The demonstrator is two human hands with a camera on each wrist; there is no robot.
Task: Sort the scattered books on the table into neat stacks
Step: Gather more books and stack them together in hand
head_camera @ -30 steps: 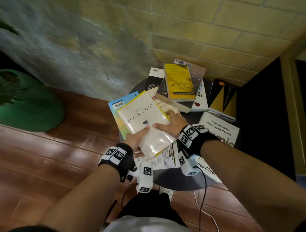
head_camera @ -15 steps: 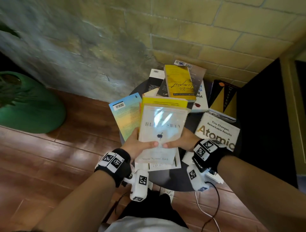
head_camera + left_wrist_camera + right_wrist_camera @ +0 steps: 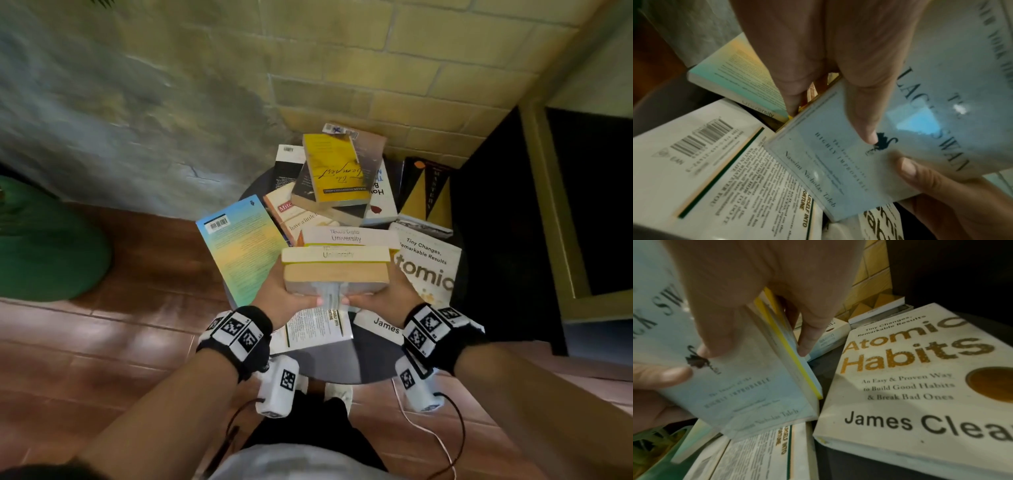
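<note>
— Holding what, there above the small round dark bench (image 3: 346,363)?

— You have the pale, glossy Black Swan paperback (image 3: 906,113) and a yellow-edged book behind it, upright, page edges toward you. Your left hand (image 3: 291,294) and right hand (image 3: 383,294) grip the pair from either side, thumbs on the cover, fingers (image 3: 809,337) curled behind, seemingly to square the edges.

— And the rest?

— The cream Atomic Habits hardback (image 3: 910,378) and the blue-and-yellow gradient paperback (image 3: 239,246) lie flat and scattered, unsorted.
</note>
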